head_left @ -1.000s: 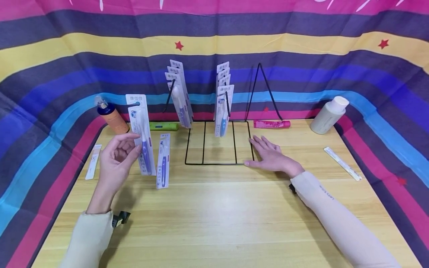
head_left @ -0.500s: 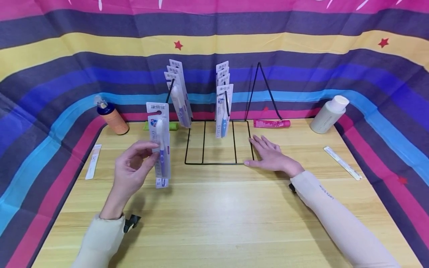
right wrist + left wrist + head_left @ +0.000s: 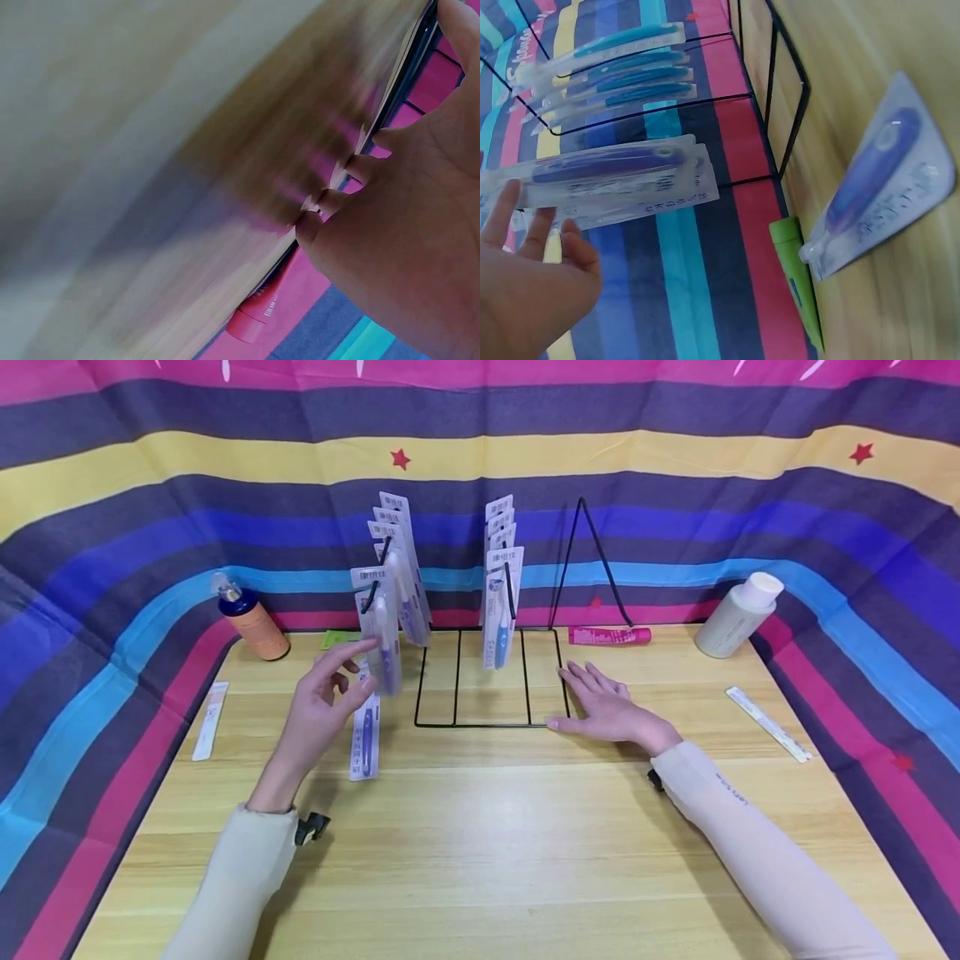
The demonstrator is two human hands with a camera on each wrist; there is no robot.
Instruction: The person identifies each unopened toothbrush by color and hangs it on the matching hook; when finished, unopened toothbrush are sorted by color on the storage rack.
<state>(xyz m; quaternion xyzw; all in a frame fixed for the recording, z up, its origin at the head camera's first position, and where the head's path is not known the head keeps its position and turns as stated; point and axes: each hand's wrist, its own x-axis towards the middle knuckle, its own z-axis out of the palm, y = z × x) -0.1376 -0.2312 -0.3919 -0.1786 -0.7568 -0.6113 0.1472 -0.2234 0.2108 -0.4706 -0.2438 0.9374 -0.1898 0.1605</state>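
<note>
A packaged purple toothbrush (image 3: 381, 643) hangs near the front of the left hook of a black wire rack (image 3: 491, 725); the hook's tip shows before its card. My left hand (image 3: 322, 706) is at its left edge, index finger and thumb spread apart, fingertips at the pack. In the left wrist view, the fingers (image 3: 538, 234) lie against this pack (image 3: 607, 166). My right hand (image 3: 609, 710) rests flat at the right side of the rack's base, fingers extended. Another packaged purple toothbrush (image 3: 366, 735) lies on the table below the left hand.
Several packs (image 3: 405, 568) hang farther back on the left hook, and several blue ones (image 3: 500, 610) on the middle hook. Around stand an orange bottle (image 3: 255, 627), a white-capped bottle (image 3: 738, 617), a pink tube (image 3: 609, 636), a green tube (image 3: 337, 639) and two narrow packets (image 3: 210, 721).
My left hand has carried the toothbrush pack right and back onto the left hook, and its finger and thumb have parted. My right hand has stayed put.
</note>
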